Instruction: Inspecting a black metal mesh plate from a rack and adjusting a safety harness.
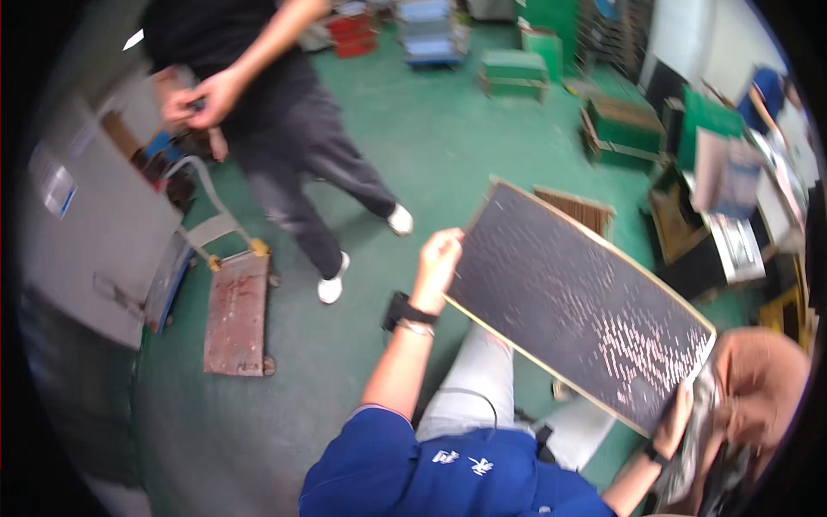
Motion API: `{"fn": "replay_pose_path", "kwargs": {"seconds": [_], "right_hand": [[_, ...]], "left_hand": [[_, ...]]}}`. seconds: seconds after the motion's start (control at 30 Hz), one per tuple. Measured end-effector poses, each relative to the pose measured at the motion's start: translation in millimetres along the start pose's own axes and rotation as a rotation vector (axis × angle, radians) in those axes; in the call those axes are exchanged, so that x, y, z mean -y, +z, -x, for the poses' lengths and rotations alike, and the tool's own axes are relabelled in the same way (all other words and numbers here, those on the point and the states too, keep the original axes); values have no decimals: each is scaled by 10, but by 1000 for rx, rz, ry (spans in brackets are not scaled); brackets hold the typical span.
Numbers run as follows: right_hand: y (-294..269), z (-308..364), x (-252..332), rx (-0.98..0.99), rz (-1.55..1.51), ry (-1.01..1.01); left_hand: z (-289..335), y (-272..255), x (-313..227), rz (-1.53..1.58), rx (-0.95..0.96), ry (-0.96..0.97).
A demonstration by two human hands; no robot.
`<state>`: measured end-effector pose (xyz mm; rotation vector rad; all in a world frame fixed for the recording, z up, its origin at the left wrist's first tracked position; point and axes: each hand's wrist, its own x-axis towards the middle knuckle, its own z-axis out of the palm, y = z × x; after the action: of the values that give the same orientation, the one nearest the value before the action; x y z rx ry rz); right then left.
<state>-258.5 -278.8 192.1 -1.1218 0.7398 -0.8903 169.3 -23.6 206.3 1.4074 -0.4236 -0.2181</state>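
A large dark rectangular tray [525, 250] with a thin pale rim is tilted across the space before me. My left hand [441, 258] grips its left edge, fingers closed around the rim. My right hand [675, 418] holds its lower right corner, partly hidden by the tray. Many small pinkish-white slivers [642, 353] lie thickest toward the right end. Fainter marks or pieces cover the rest of the surface, too blurred to make out.
A person [293, 146] in dark clothes stands ahead on the left, near a reddish platform trolley [237, 314]. A brown padded seat [758, 379] is close to my right. Green-topped boxes [624, 125] and a cluttered workbench [736, 246] stand farther right, where another person [765, 95] works.
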Motion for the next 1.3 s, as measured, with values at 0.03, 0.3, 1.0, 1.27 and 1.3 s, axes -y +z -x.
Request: {"fn": "replay_pose_path", "kwargs": {"seconds": [0.03,0.3,1.0,1.27,1.3], "right_hand": [[-109,-59,-145,-7,4,-1],[269,-257,-239,-192,-178,-15],[341,-848,-1878,-77,-554,275],[391,-1091,-2177,-80,-563,302],[416,-1126,-2260,-63,-563,301]], "left_hand": [[-99,-55,29,-35,12,-34],[-805,46,-349,-190,219,-94],[115,580,-423,-321,705,-223],[365,620,757,-366,528,-149],[519,589,1041,-412,537,-150]]}}
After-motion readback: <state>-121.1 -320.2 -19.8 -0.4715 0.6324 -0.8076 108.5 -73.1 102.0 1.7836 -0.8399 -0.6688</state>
